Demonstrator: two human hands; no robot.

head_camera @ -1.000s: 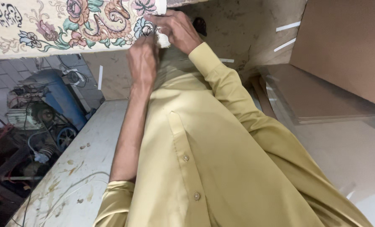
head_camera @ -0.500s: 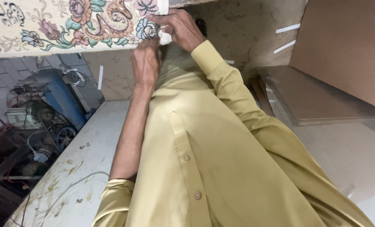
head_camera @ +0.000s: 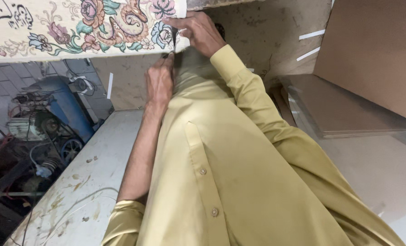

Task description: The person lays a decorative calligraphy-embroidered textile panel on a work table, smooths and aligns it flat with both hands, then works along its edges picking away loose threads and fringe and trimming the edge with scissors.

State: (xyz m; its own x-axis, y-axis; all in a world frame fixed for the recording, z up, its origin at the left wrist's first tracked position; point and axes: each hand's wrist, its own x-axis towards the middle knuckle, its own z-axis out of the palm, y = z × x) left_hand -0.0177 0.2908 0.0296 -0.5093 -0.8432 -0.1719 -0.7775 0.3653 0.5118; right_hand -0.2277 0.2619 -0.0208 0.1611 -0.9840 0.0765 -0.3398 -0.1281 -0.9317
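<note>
A cream panel printed with pink and blue flowers runs across the top left. Its right end stops just above my chest. My right hand grips that end, fingers laid over the printed face near a blue flower. My left hand reaches up under the same corner, with its fingertips pressed to the lower edge. My yellow-green shirt fills the middle of the view and hides whatever lies below the hands.
A blue motor-driven machine with wires stands low on the left. Beside it is a scuffed white tabletop. Brown boards lean at the right, above a flat stack. White strips lie on the dusty floor.
My right hand's fingers have spread further left over the panel's end. My left hand has stayed under the corner.
</note>
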